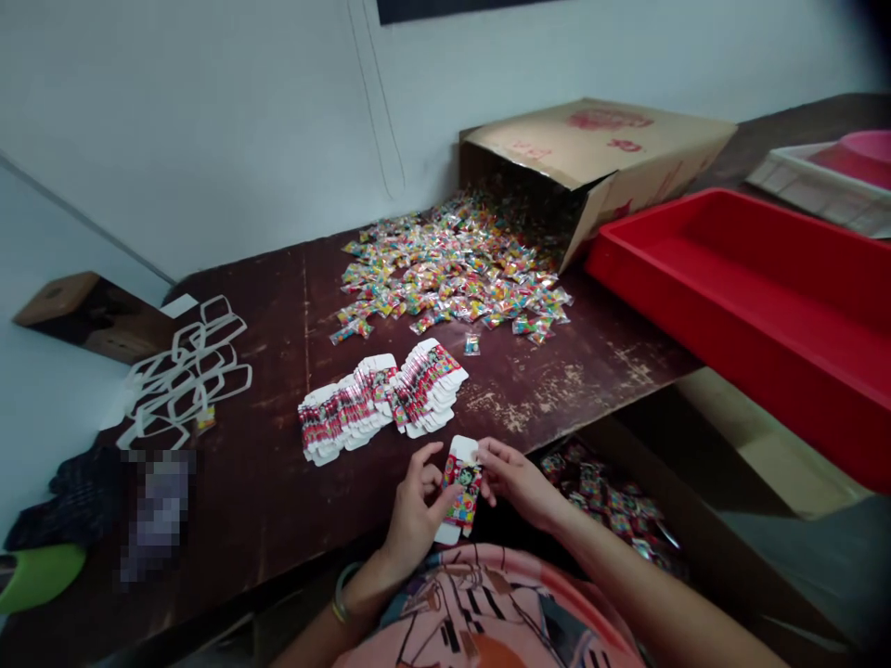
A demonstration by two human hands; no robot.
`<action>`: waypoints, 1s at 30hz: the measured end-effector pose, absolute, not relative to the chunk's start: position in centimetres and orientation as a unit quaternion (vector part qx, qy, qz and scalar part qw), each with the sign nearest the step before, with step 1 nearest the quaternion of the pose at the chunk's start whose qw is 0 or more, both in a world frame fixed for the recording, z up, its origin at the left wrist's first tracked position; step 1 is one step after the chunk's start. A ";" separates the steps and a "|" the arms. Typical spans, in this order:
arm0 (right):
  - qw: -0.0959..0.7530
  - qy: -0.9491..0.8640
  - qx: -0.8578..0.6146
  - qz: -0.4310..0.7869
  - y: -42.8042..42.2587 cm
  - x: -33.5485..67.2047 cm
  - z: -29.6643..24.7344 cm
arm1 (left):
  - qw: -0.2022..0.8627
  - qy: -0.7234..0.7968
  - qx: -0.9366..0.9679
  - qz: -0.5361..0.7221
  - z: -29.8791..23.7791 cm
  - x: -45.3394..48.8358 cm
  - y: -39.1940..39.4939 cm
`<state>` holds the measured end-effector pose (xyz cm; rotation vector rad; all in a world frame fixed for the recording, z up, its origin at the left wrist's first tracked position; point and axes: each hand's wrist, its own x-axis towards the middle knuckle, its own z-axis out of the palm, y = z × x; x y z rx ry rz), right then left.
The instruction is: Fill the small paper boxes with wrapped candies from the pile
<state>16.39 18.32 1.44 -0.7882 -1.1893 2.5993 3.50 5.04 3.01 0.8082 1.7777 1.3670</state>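
A small printed red candy box (463, 492) with white end flaps is held near the table's front edge, close to my body. My left hand (418, 501) grips its left side, with the thumb across the printed face. On the other side, my right hand (511, 478) has its fingers on the upper right edge by the white top flap. Just beyond my hands lie overlapping rows of flat candy boxes (348, 408). A single candy packet (471, 344) lies apart, in front of a wide heap of clear candy packets (452, 264).
A cardboard carton (599, 139) lies on its side behind the heap. At the right is a red tray (752, 306); below the edge, an open carton holds several filled boxes (613, 501). White loops (187, 380) and a brown box (97, 315) lie at the left.
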 end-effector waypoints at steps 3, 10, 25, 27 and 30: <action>-0.003 -0.260 -0.249 0.933 18.4 16.8 0.5 | 0.419 0.682 0.375 0.468 3.5 3.5 4.1; -0.061 -0.196 -0.194 0.959 19.1 17.1 0.6 | 0.433 0.681 0.353 0.474 4.2 3.3 2.9; 0.018 -0.637 -0.175 0.751 16.9 15.2 2.1 | 0.599 0.526 0.053 0.601 2.3 4.1 4.5; 0.032 -0.663 -0.180 0.726 16.9 15.1 2.0 | 0.616 0.506 0.051 0.602 2.6 3.9 4.2; 0.068 -0.728 -0.174 0.660 16.8 15.3 1.7 | 0.647 0.471 0.065 0.597 2.5 3.5 3.5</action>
